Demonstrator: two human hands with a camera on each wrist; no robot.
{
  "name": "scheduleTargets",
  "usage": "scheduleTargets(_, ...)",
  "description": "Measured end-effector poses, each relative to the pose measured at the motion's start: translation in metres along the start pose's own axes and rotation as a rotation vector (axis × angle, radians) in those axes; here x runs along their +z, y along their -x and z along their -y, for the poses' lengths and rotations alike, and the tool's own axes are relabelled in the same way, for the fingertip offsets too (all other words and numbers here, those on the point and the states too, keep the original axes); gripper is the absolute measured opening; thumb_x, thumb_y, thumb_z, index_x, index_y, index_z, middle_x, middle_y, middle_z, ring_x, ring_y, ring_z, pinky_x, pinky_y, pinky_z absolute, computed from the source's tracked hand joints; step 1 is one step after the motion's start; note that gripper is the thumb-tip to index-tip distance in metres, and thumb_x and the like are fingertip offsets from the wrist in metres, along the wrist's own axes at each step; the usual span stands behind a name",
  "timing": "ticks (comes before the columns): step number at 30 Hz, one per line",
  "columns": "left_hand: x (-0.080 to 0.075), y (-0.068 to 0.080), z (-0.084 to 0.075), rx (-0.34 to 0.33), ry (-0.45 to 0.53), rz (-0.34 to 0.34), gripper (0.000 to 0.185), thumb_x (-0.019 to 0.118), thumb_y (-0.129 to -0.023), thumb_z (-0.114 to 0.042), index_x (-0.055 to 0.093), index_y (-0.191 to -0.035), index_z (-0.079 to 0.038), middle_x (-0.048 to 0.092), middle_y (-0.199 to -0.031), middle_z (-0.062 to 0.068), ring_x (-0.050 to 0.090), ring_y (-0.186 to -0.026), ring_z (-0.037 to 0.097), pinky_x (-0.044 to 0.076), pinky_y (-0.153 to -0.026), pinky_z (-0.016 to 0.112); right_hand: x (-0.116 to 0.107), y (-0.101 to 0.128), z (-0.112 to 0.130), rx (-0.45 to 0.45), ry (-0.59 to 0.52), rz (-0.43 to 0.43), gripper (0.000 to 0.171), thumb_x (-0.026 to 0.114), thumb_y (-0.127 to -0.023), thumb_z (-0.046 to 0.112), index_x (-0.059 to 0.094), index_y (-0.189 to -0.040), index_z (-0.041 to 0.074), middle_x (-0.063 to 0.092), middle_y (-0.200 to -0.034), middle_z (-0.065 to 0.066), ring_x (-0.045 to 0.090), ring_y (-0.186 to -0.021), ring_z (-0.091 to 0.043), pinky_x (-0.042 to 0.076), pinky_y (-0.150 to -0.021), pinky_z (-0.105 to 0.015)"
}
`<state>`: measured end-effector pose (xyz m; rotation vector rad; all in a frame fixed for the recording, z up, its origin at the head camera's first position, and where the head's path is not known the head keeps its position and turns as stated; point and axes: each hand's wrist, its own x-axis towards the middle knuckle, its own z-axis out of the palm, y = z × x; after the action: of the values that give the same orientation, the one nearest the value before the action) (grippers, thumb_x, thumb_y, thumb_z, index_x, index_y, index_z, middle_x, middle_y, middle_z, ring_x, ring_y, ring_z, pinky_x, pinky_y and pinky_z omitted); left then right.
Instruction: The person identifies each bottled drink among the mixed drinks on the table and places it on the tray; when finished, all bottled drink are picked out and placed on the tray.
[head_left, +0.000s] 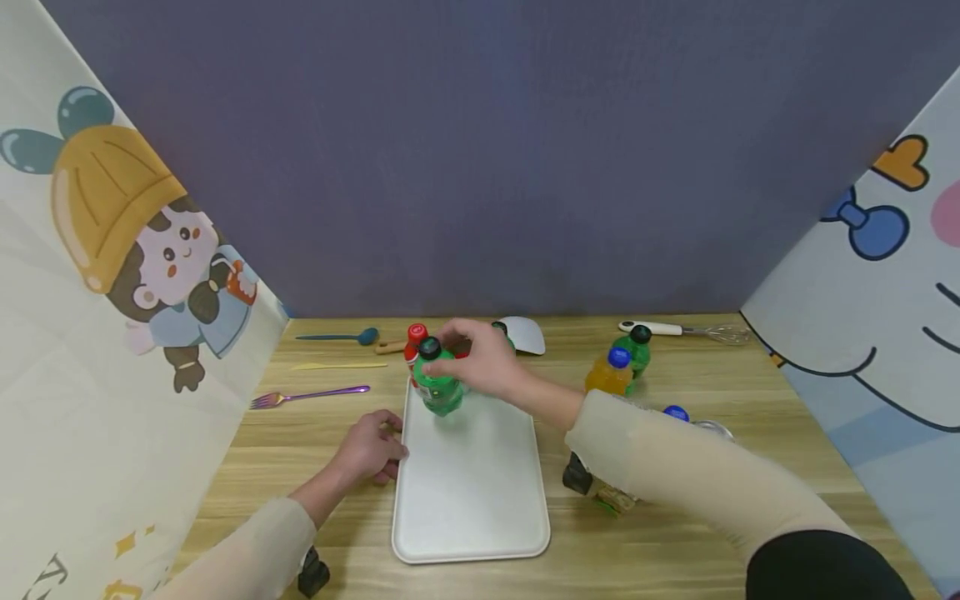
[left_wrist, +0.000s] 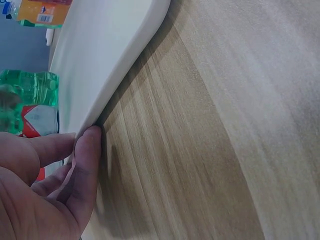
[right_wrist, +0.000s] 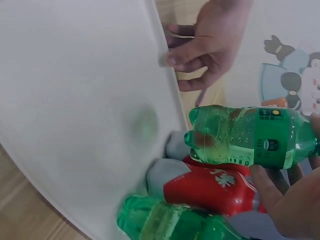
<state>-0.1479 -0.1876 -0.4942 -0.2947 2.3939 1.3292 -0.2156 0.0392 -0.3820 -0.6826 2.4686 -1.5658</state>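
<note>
Head view: right hand (head_left: 483,360), arm reaching toward 11 o'clock, grips green bottle (head_left: 437,385) above white tray's (head_left: 472,483) far-left corner. Left hand (head_left: 372,450), fingers curled, pinches tray's 9 o'clock edge on tabletop (head_left: 675,533).

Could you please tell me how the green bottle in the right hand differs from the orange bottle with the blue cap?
The green plastic bottle with the black cap is gripped by the right hand over the far end of the white tray; the orange bottle with the blue cap stands untouched on the wooden table, right of the tray. Their liquids and caps differ in colour. Both are small plastic drink bottles, capped.
</note>
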Motion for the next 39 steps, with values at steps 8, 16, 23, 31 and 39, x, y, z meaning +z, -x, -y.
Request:
scheduleTargets(8, -0.001, 0.001, 0.000, 0.002, -0.006, -0.002, 0.040, 0.070, -0.089, 0.001, 0.056, -0.126, 0.000, 0.069, -0.086, 0.014, 0.070, -0.061, 0.023, 0.059, -0.050, 0.036, 0.020, -0.004, -0.008, 0.017, 0.037, 0.011, 0.034, 0.087, -0.084, 0.027, 0.070, -0.111, 0.015, 0.071, -0.106, 0.003, 0.067, -0.099, -0.018, 0.058, -0.084, -0.026)
scheduleTargets(16, 0.001, -0.001, 0.002, 0.001, 0.000, -0.011, 0.041, 0.072, -0.088, 0.000, 0.056, -0.126, 0.000, 0.068, -0.085, 0.014, 0.070, -0.059, 0.024, 0.059, -0.048, 0.035, 0.033, -0.006, -0.017, 0.037, 0.029, 0.010, 0.035, 0.087, -0.083, 0.026, 0.069, -0.111, 0.015, 0.070, -0.107, 0.003, 0.068, -0.101, -0.017, 0.059, -0.087, -0.025)
scheduleTargets(23, 0.001, 0.000, 0.002, 0.008, -0.006, -0.011, 0.040, 0.070, -0.089, 0.000, 0.056, -0.126, 0.000, 0.068, -0.084, 0.013, 0.070, -0.059, 0.022, 0.059, -0.048, 0.035, 0.041, -0.007, -0.022, 0.032, 0.052, -0.004, 0.036, 0.088, -0.083, 0.029, 0.070, -0.112, 0.017, 0.071, -0.107, 0.004, 0.070, -0.100, -0.019, 0.059, -0.082, -0.026)
scheduleTargets(31, 0.002, -0.002, 0.002, 0.001, -0.010, -0.005, 0.040, 0.071, -0.090, -0.002, 0.056, -0.127, -0.001, 0.068, -0.085, 0.013, 0.069, -0.060, 0.022, 0.060, -0.049, 0.035, 0.051, -0.006, -0.027, 0.025, 0.050, -0.008, 0.032, 0.087, -0.083, 0.033, 0.069, -0.107, 0.021, 0.071, -0.103, 0.008, 0.065, -0.090, -0.007, 0.058, -0.079, -0.024)
scheduleTargets(39, 0.001, -0.003, 0.000, 0.008, -0.022, -0.007, 0.039, 0.071, -0.090, -0.001, 0.056, -0.125, -0.001, 0.068, -0.084, 0.013, 0.069, -0.059, 0.022, 0.059, -0.049, 0.035, 0.055, -0.004, -0.031, 0.032, 0.028, -0.016, 0.030, 0.087, -0.083, 0.031, 0.068, -0.104, 0.022, 0.071, -0.103, 0.009, 0.068, -0.095, -0.014, 0.058, -0.081, -0.025)
